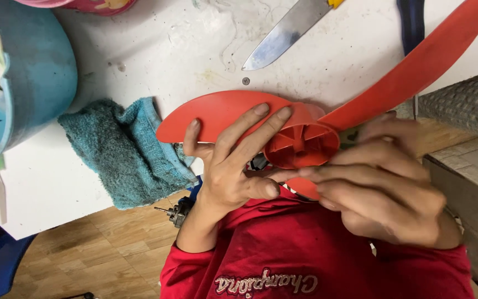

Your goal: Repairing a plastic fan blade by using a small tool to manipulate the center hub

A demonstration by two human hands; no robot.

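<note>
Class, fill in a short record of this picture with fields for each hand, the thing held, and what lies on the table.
Left hand: left hand spread over one blade and the hub's edge
Right hand: right hand, fingers at the hub
Held thing: red fan blade, hollow hub facing the camera
On table: teal towel, knife, small screw, blue bucket

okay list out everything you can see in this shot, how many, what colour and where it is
fan blade: one, red-orange, centre, held in both hands over the table edge
knife: one, steel blade, top centre on the table
towel: one, teal, crumpled at the table edge, left of the fan blade
bucket: one, blue, top left on the table
screw: one, small, dark, on the table below the knife tip
table: one, white, stained, upper half
left hand: on the hub and one blade
right hand: at the hub's right side
</note>
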